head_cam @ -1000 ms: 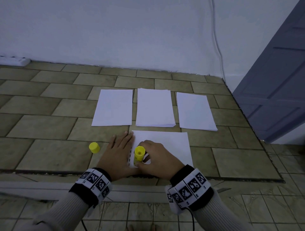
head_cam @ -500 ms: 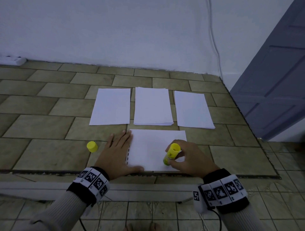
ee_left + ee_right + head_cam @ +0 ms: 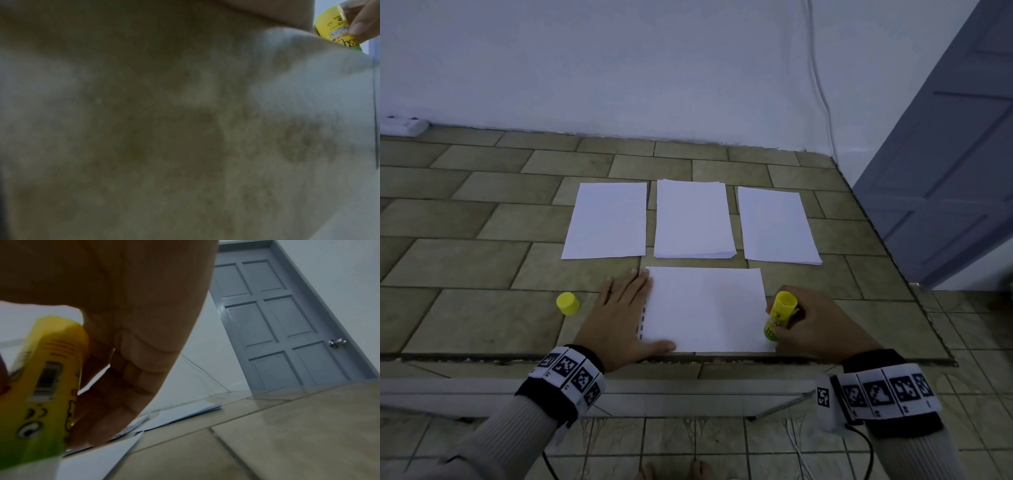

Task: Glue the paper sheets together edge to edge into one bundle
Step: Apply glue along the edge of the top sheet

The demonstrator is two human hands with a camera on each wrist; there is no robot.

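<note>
- A raised counter (image 3: 482,260) faced with olive-brown rectangular tiles runs up to a plain white wall (image 3: 619,68); a grey panelled door (image 3: 273,324) with a round metal knob stands at the right.
- A white power strip (image 3: 402,125) lies at the far left where counter meets wall, and a thin white cable (image 3: 820,85) hangs down the wall near the door.
- Three separate white paper stacks lie side by side toward the wall: a left stack (image 3: 607,221), a thicker middle stack (image 3: 693,219) and a right stack (image 3: 777,226).
- Nearer the counter's front edge lies a single white paper sheet (image 3: 705,308), turned sideways, with a dashed black line along its left edge.
- The left hand (image 3: 619,315) lies flat, fingers straight and spread, on that sheet's left edge.
- The right hand (image 3: 815,322) curls its grip round a yellow-and-green glue stick (image 3: 779,317), tilted, its lower end at the sheet's right edge.
- A small yellow plastic cap (image 3: 567,303) stands on the counter left of the left hand.
</note>
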